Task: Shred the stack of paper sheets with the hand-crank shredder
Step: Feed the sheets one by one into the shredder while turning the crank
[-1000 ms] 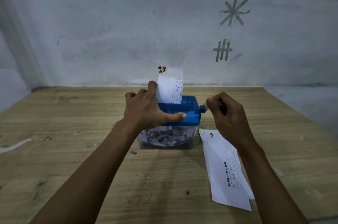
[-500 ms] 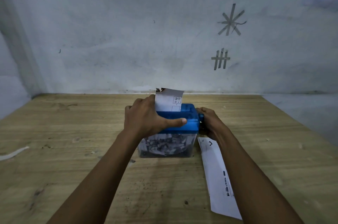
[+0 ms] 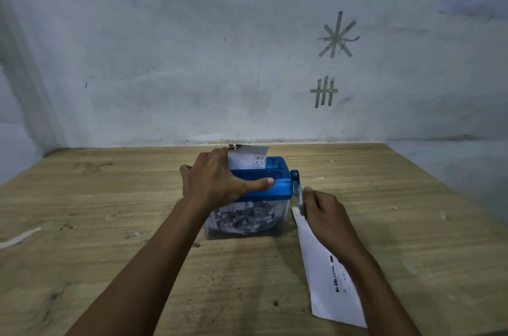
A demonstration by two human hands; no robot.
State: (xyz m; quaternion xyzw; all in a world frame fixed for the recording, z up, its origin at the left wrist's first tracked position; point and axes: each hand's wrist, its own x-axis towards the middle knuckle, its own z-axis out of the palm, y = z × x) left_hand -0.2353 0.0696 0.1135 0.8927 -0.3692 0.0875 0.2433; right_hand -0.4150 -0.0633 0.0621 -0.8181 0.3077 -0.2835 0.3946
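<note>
Shredder (image 3: 275, 198) parked near the table's (image 3: 110, 198) far edge, left hand (image 3: 217, 184) clamped over its top beside the half-fed sheet (image 3: 247, 160), right hand (image 3: 324, 212) gripping the crank (image 3: 296, 184) just above the spare stack (image 3: 324, 275), might snag those sheets or skid it if cranked hard.

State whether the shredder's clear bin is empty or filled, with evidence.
Partly filled: paper shreds show through the clear bin wall.
</note>
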